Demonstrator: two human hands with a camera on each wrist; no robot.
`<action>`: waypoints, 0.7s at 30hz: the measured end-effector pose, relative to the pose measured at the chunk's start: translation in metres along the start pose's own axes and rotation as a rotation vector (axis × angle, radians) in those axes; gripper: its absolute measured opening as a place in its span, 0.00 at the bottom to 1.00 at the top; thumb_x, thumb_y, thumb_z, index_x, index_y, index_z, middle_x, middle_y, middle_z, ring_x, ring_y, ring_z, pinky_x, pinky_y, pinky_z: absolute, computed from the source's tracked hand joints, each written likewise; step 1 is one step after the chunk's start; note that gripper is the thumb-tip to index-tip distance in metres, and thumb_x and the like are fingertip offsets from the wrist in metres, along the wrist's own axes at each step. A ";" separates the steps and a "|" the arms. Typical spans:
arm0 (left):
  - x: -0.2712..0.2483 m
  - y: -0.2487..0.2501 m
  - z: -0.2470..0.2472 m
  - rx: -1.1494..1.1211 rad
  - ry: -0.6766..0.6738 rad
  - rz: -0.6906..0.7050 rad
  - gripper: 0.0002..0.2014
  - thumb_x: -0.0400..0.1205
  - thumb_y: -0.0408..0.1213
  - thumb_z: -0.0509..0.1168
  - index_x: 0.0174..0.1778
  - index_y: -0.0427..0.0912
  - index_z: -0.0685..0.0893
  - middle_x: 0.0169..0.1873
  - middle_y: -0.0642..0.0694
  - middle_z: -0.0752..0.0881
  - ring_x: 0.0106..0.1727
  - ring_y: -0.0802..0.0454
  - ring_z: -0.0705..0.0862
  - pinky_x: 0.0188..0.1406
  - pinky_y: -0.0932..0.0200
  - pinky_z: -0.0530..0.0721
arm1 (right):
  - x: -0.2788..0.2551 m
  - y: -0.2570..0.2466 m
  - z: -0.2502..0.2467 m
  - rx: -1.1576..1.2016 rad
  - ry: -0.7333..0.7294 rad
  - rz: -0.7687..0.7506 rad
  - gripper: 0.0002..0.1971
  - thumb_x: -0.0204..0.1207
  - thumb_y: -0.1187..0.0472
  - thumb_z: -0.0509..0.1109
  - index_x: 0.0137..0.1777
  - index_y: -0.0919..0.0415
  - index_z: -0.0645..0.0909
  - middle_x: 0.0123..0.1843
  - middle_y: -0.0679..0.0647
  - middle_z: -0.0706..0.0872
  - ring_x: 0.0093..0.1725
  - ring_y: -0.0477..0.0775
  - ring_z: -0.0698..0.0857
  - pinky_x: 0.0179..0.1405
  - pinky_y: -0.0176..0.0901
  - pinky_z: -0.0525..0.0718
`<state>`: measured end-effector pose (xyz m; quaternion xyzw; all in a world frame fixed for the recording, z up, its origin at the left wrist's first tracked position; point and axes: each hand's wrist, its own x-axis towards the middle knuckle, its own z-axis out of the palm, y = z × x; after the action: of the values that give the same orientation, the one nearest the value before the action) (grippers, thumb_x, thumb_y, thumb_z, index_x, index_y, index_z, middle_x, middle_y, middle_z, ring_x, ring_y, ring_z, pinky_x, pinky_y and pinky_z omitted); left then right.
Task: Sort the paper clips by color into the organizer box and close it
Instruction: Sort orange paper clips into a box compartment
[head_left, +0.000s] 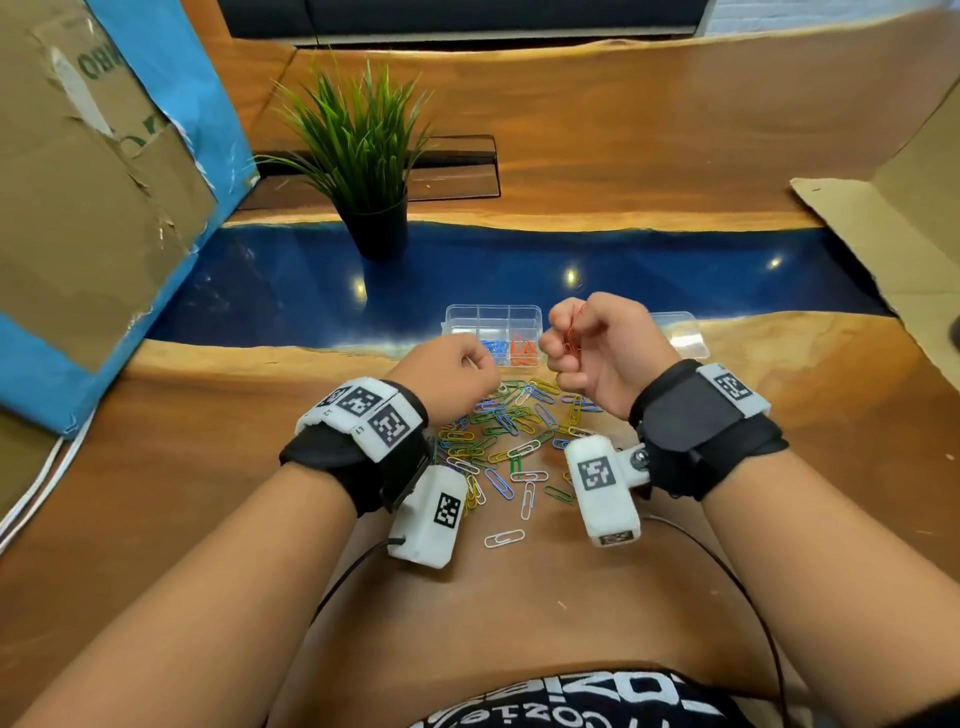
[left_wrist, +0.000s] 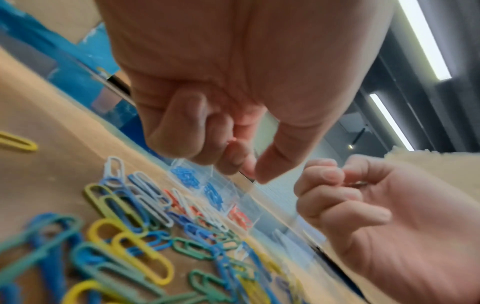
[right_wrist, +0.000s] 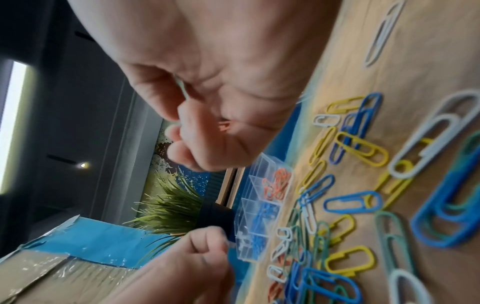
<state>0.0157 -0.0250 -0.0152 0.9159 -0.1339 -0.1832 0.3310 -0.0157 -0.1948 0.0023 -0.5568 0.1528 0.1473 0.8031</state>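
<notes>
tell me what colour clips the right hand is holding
Red; the right hand pinches red clips, clearest in the head view.

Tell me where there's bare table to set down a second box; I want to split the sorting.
Bare wood lies left of the paper clip pile and right of it, up to the cardboard. It is crowded between the wrists and the organizer box.

wood table (head_left: 649, 130) with blue resin strip (head_left: 649, 270); potted plant (head_left: 363, 156); cardboard box (head_left: 78, 208)

Clear plastic organizer box (head_left: 493, 322), glossy table (head_left: 519, 270)
</notes>
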 end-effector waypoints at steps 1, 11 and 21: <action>0.001 0.002 -0.001 -0.032 -0.004 -0.012 0.05 0.78 0.36 0.63 0.37 0.49 0.78 0.27 0.53 0.77 0.28 0.56 0.75 0.28 0.65 0.72 | 0.002 -0.001 0.001 0.017 0.006 0.001 0.11 0.70 0.68 0.46 0.34 0.59 0.69 0.28 0.56 0.73 0.22 0.49 0.65 0.16 0.34 0.63; 0.031 0.026 -0.004 -0.302 0.005 -0.096 0.18 0.80 0.28 0.59 0.66 0.42 0.77 0.49 0.42 0.82 0.38 0.48 0.80 0.58 0.48 0.85 | 0.023 -0.016 0.013 -0.045 0.254 0.143 0.14 0.79 0.61 0.62 0.61 0.67 0.75 0.49 0.63 0.79 0.41 0.56 0.82 0.38 0.41 0.87; 0.046 0.055 0.003 -0.331 -0.053 -0.201 0.12 0.85 0.28 0.56 0.59 0.32 0.82 0.61 0.36 0.81 0.63 0.42 0.81 0.68 0.49 0.77 | 0.022 -0.024 0.014 -0.023 0.235 0.155 0.19 0.81 0.53 0.62 0.64 0.66 0.71 0.56 0.66 0.77 0.44 0.58 0.80 0.40 0.44 0.81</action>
<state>0.0486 -0.0845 0.0074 0.8527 -0.0185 -0.2591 0.4533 0.0150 -0.1884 0.0179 -0.5658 0.2865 0.1444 0.7596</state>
